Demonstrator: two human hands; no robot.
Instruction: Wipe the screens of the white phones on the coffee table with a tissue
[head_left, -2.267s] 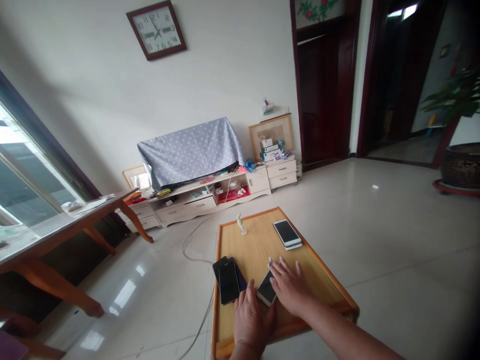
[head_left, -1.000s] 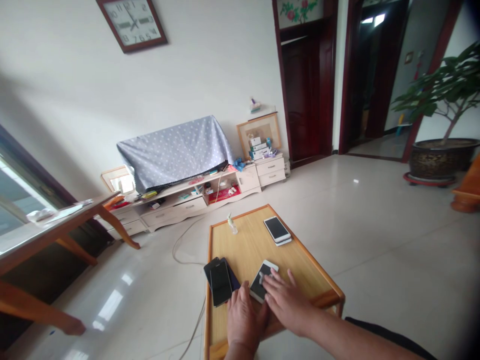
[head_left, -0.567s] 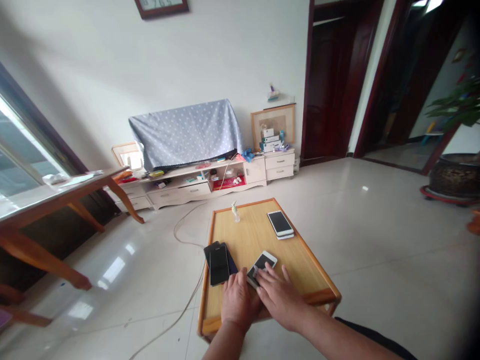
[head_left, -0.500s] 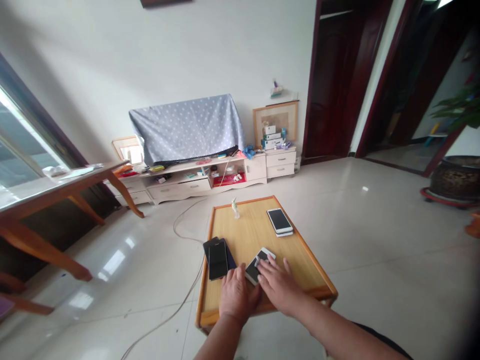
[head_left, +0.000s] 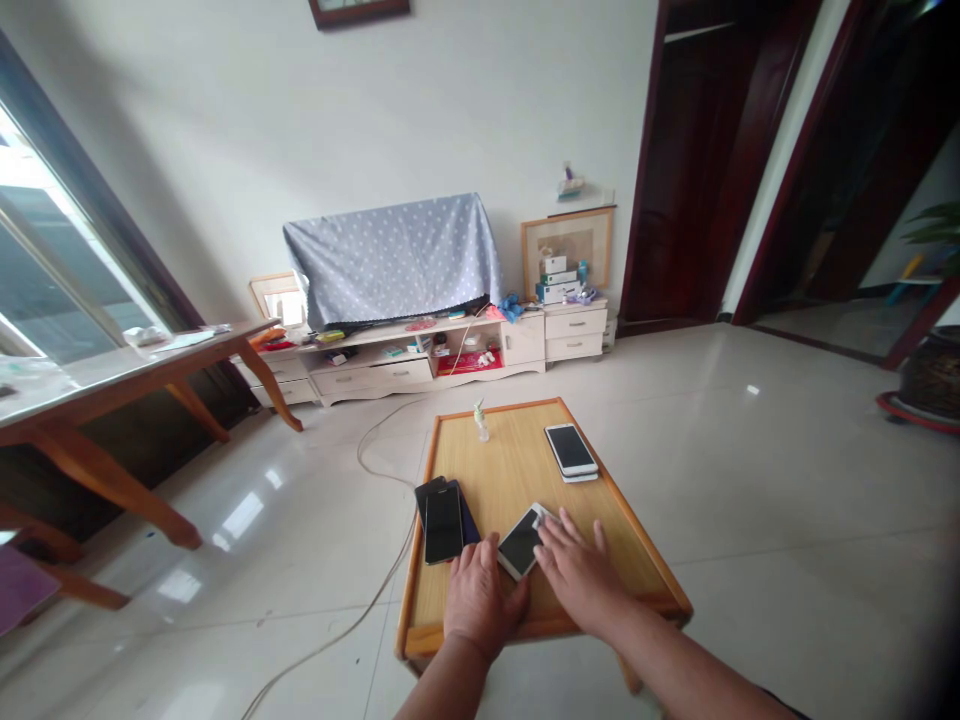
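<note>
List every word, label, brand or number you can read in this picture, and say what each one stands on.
None can be read.
Wall clock: cut off by the top edge, no numerals in view.
Stacked boxes on the cabinet: print too small to read.
White phone between the left hand and right hand: screen dark.
Black phones: screens dark.

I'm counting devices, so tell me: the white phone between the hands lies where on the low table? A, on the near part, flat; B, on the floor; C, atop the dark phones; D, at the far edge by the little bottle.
A: the white phone lies flat on the near part of the low wooden table, between the left hand and right hand.
</note>
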